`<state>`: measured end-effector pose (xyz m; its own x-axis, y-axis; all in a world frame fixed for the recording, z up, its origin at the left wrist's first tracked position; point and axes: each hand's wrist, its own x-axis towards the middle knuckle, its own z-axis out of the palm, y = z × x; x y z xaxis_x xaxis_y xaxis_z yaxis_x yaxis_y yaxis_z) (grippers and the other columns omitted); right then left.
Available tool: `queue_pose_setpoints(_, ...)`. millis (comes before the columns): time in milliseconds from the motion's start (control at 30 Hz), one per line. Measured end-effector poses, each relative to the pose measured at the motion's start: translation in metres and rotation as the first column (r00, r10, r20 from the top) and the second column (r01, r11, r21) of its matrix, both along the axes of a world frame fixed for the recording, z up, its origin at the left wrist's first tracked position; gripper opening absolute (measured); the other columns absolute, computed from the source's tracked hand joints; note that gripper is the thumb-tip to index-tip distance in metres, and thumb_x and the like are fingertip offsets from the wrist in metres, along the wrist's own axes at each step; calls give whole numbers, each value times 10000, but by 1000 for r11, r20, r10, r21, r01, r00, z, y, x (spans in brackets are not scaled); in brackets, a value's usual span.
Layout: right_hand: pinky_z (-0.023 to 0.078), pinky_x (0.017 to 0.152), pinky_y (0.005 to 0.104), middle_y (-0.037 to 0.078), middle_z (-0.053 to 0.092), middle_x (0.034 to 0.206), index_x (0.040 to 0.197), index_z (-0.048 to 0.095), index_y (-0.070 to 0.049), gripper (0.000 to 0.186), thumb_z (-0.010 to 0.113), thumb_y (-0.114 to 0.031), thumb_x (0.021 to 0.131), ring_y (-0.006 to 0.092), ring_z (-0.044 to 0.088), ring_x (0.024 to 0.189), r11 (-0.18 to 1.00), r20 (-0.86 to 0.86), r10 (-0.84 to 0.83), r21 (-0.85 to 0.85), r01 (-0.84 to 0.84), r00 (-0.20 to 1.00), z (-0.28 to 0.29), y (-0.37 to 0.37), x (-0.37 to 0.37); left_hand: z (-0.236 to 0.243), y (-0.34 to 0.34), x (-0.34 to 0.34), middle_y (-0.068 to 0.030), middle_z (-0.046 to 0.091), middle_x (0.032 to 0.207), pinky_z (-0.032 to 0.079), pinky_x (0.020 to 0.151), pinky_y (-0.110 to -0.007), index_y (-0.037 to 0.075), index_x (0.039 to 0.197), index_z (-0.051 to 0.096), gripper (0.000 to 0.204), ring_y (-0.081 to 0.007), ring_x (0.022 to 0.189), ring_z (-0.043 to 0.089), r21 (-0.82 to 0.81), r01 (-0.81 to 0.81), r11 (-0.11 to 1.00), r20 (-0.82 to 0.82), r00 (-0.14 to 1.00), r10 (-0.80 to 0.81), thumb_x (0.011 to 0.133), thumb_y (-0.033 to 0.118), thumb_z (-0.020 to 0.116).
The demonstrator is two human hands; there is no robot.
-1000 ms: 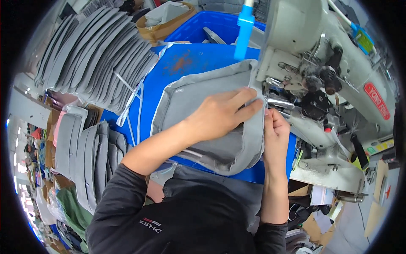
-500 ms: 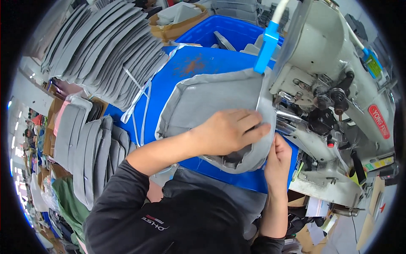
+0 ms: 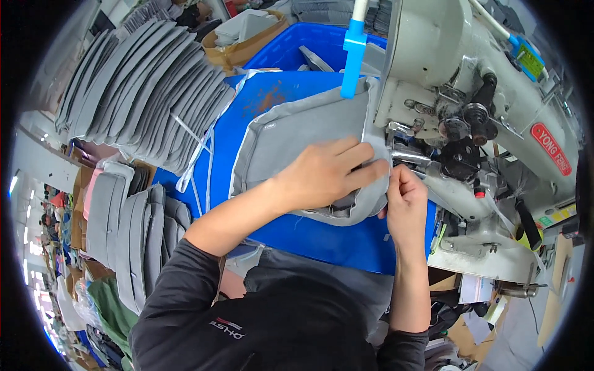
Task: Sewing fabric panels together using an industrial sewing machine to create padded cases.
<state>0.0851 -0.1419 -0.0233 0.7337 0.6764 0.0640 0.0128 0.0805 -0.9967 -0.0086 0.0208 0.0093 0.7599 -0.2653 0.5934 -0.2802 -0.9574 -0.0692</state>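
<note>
A shallow grey fabric cover (image 3: 297, 133) with raised, folded edges lies on the blue table under the sewing machine head. My left hand (image 3: 331, 173) reaches over it from the left, its bent fingers gripping the right-hand side wall; the thumb is hidden. At the outside of that wall, my right hand (image 3: 407, 195) has thumb and fingers pinched together on the cover's edge. Just beyond both hands is the sewing machine (image 3: 427, 37), its metal arm (image 3: 411, 156) close to the edge. Where the needle meets the fabric cannot be made out.
Tall stacks of grey panels (image 3: 142, 93) and grey pieces (image 3: 133, 229) stand at the left. Behind the blue table (image 3: 334, 247) are a blue bin (image 3: 297, 46) and a cardboard box (image 3: 232, 52). A blue clip-like fitting (image 3: 352, 62) hangs over the cover's far corner.
The view has shifted, so the machine now sits farther left and higher in it. Both hands stay at the cover's right edge, and the left fingers have moved slightly along it.
</note>
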Motion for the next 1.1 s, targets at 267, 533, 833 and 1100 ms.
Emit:
queue_pose_setpoints(267, 373, 435, 189, -26, 544, 600, 778, 523, -53, 237, 541, -102, 1009, 36, 500, 472, 996, -22, 51, -70, -52, 998, 1, -12, 0, 1, 5, 9, -7, 595, 954, 500, 604, -308, 132, 1069, 669, 408, -192, 821, 613, 88, 133, 987, 167, 975, -147, 664, 88, 669)
queue_pose_setpoints(533, 382, 440, 195, -19, 535, 584, 779, 536, -32, 230, 534, -83, 1003, 40, 512, 476, 1000, 1, 21, -11, -21, 1000, 2, -7, 0, 13, 9, 17, -4, 548, 909, 476, 605, -321, 136, 1033, 657, 373, -198, 759, 558, -16, 181, 983, -23, 983, -181, 661, 112, 668)
queue_pose_setpoints(833, 359, 430, 196, -30, 519, 576, 773, 540, -33, 237, 555, -105, 999, 29, 477, 468, 995, 47, -95, -8, 96, 994, -1, -2, -8, 6, 7, 17, -26, 549, 957, 492, 646, -344, 155, 1012, 692, 320, -219, 848, 566, -90, 133, 987, 9, 991, -133, 699, 88, 665)
queue_pose_setpoints(1100, 326, 410, 208, -52, 464, 537, 720, 521, -38, 293, 570, -128, 994, 17, 440, 445, 975, 183, -198, -65, 213, 963, 0, 3, -5, 6, 4, 17, -31, 555, 980, 502, 676, -345, 151, 1010, 690, 275, -225, 884, 576, -117, 68, 991, -17, 997, -70, 745, 89, 647)
